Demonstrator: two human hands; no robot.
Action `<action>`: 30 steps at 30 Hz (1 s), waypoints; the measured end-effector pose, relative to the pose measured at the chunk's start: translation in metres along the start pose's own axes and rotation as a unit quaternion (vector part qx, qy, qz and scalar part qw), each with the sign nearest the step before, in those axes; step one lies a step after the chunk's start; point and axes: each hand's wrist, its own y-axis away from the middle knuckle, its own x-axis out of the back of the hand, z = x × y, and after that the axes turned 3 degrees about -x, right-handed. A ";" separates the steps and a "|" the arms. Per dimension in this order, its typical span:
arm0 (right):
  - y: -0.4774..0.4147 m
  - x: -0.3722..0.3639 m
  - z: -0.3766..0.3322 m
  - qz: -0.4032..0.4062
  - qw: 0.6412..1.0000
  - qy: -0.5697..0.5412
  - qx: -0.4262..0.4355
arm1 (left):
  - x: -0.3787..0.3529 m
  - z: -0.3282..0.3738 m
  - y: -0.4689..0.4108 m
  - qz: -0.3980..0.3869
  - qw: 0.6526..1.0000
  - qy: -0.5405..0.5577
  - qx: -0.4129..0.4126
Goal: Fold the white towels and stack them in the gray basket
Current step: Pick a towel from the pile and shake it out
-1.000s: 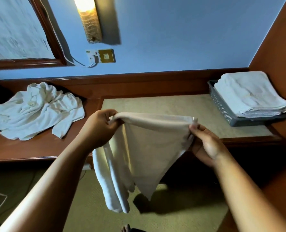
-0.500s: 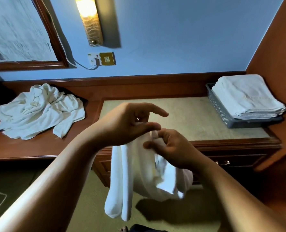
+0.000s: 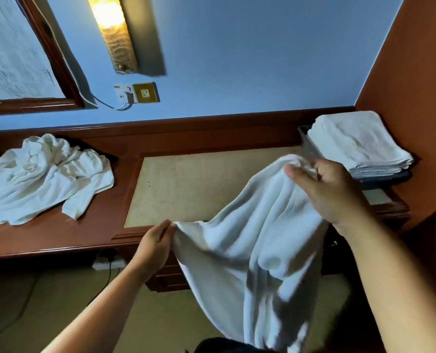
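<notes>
Towel [image 3: 257, 238] hangs before the bench [image 3: 186, 189] between your hands: your left hand [image 3: 153, 248] pinches a low corner in its fingers [image 3: 166, 227], while your right hand [image 3: 331, 192] grips a higher one. Beyond, a crumpled heap [image 3: 41, 179] lies at left, and a folded stack [image 3: 357, 143] sits in the basket [image 3: 305, 142] at right.

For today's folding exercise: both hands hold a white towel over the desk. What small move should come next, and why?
Probably spread the towel flat on the desk's beige panel: the left hand and right hand pinch its top corners, yet it hangs rumpled and unfolded.
</notes>
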 end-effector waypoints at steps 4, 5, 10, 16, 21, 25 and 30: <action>0.024 -0.018 0.007 -0.128 0.978 0.160 0.023 | 0.011 0.104 0.004 -0.063 0.972 0.040 -0.221; 0.030 -0.031 0.007 -0.177 0.971 0.162 0.015 | 0.012 0.127 0.005 -0.092 0.955 0.020 -0.280; 0.027 -0.054 0.024 -0.121 0.991 0.039 0.051 | 0.008 0.166 -0.013 -0.159 0.929 -0.013 -0.335; -0.002 -0.013 0.030 0.074 0.988 -0.139 0.008 | -0.007 0.069 -0.034 -0.326 0.914 -0.203 -0.134; -0.025 0.016 0.056 0.140 0.976 -0.158 -0.057 | 0.013 0.035 -0.037 -0.044 0.999 0.027 0.007; -0.024 0.003 0.073 0.153 0.969 -0.147 -0.123 | 0.040 0.061 -0.044 0.123 0.967 0.218 0.046; -0.014 -0.033 0.079 0.093 0.962 -0.143 -0.211 | 0.052 0.112 -0.040 0.037 0.950 0.306 0.053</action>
